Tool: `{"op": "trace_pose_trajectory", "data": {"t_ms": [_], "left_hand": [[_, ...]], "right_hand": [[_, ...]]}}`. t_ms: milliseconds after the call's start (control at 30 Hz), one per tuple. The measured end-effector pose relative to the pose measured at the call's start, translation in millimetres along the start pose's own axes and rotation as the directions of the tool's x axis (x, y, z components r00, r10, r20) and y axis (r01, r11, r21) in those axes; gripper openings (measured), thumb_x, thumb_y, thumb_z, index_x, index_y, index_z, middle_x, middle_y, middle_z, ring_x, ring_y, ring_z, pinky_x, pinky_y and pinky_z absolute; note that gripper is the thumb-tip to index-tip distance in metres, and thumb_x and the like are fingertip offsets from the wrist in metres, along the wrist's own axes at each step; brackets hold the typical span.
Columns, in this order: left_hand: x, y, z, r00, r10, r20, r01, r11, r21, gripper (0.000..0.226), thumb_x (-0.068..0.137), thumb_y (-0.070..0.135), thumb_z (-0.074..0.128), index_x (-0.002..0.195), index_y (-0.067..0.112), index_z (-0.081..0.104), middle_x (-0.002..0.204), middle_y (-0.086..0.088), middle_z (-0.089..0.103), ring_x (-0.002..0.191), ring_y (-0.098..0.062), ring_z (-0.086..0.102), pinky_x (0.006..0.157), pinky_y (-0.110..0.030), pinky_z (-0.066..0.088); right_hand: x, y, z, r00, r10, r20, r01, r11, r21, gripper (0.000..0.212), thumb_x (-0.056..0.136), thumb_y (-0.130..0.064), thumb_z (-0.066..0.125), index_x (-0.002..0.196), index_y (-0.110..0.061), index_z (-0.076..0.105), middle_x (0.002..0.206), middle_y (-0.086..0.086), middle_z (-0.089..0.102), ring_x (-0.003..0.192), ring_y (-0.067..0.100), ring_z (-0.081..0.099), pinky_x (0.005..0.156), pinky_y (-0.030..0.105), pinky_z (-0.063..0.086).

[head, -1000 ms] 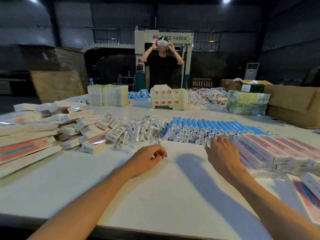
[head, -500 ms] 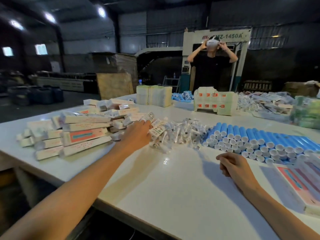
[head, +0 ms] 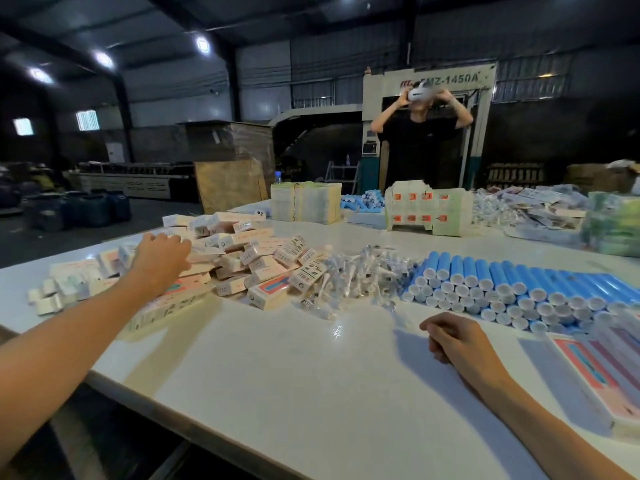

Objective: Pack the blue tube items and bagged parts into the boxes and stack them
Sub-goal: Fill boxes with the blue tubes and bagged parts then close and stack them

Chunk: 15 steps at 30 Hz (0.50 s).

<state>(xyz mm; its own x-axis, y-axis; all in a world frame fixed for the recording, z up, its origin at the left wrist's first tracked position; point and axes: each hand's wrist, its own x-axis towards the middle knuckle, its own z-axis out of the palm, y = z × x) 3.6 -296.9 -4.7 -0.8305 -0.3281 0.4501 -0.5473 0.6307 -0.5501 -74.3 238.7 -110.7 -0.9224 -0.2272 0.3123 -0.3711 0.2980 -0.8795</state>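
Evidently early: no packing shows. Boxes (head: 249, 268) lie heaped at the table's (head: 311, 393) left edge, bagged parts (head: 360, 275) mid-surface, blue tubes (head: 519, 285) stacked toward the right edge (none boxed). Left hand (head: 161, 252) sits on the heap, grip untellable, farther in than earlier. Right hand (head: 450, 336) rests loosely curled, empty, unchanged.
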Motion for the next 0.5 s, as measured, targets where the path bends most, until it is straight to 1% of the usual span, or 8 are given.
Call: {"op": "trace_pose_trajectory", "data": {"t_ms": [100,167,200,267,333,367,433,500], "left_hand": [[-7,8,-17,0.998,0.01,-0.056,-0.021,0.979,-0.202,0.056,0.101,0.054,0.063,0.143,0.019,0.051,0.134,-0.007,0.056,0.108,-0.027,0.067,0.084,-0.04,0.056],[-13,24,-37,1.0,-0.003,-0.025,-0.009,0.883,-0.469,0.071,0.097,0.057,0.069,0.154,0.024,0.043,0.143,-0.01,0.048,0.107,-0.034,0.067,0.077,-0.044,0.057],[-16,33,-48,1.0,0.017,-0.001,-0.014,0.796,-0.605,0.077,0.095,0.057,0.071,0.16,0.029,0.038,0.15,-0.009,0.045,0.114,-0.036,0.066,0.08,-0.046,0.057],[-23,56,-69,0.996,0.08,0.029,-0.019,0.54,-0.842,0.074,0.095,0.055,0.074,0.158,0.029,0.043,0.148,0.003,0.051,0.123,-0.03,0.064,0.087,-0.044,0.056],[-32,85,-89,0.986,0.153,0.072,0.036,0.222,-0.974,0.052,0.099,0.054,0.069,0.144,0.034,0.051,0.123,0.018,0.062,0.108,-0.016,0.07,0.079,-0.036,0.054],[-35,102,-100,0.978,0.184,0.1,0.086,0.083,-0.993,0.041,0.103,0.054,0.064,0.137,0.037,0.05,0.115,0.019,0.064,0.099,-0.012,0.072,0.073,-0.034,0.053],[-38,139,-121,0.963,0.221,0.152,0.185,-0.136,-0.973,0.023,0.11,0.047,0.052,0.127,0.032,0.052,0.112,0.009,0.069,0.088,-0.009,0.073,0.067,-0.031,0.052],[-42,176,-144,0.952,0.245,0.181,0.254,-0.309,-0.916,0.019,0.111,0.044,0.047,0.117,0.029,0.056,0.113,-0.001,0.072,0.088,-0.013,0.074,0.068,-0.031,0.052]], "right_hand": [[0,-1,0,1.0,-0.005,-0.008,0.004,1.0,-0.022,0.023,0.103,-0.001,0.057,0.09,-0.011,0.073,0.063,0.007,0.067,0.058,0.018,0.057,0.06,0.035,0.048],[0,-3,1,1.0,-0.012,-0.007,0.011,0.999,-0.046,0.022,0.102,-0.002,0.057,0.09,-0.012,0.073,0.065,0.008,0.068,0.058,0.018,0.058,0.062,0.037,0.05],[-1,-3,2,1.0,-0.013,-0.004,0.013,0.998,-0.058,0.022,0.102,-0.003,0.057,0.09,-0.013,0.072,0.066,0.009,0.069,0.059,0.018,0.059,0.063,0.038,0.05],[-2,-3,3,1.0,-0.013,-0.003,0.013,0.997,-0.078,0.022,0.102,-0.003,0.057,0.09,-0.013,0.072,0.067,0.01,0.069,0.06,0.018,0.06,0.064,0.04,0.051],[-3,-4,3,1.0,-0.015,-0.007,0.015,0.995,-0.097,0.022,0.102,-0.003,0.056,0.091,-0.013,0.072,0.068,0.009,0.07,0.06,0.017,0.061,0.065,0.041,0.053],[-3,-5,3,1.0,-0.02,-0.007,0.019,0.994,-0.111,0.021,0.103,-0.004,0.056,0.092,-0.013,0.072,0.069,0.009,0.07,0.06,0.015,0.061,0.065,0.042,0.054],[-6,-7,3,1.0,-0.028,-0.009,0.027,0.989,-0.142,0.02,0.104,-0.005,0.055,0.095,-0.013,0.071,0.071,0.007,0.071,0.063,0.014,0.062,0.068,0.044,0.056],[-6,-10,4,0.998,-0.03,-0.049,0.02,0.981,-0.192,0.018,0.104,-0.007,0.055,0.099,-0.013,0.071,0.076,0.005,0.071,0.068,0.017,0.064,0.071,0.045,0.057]]}}
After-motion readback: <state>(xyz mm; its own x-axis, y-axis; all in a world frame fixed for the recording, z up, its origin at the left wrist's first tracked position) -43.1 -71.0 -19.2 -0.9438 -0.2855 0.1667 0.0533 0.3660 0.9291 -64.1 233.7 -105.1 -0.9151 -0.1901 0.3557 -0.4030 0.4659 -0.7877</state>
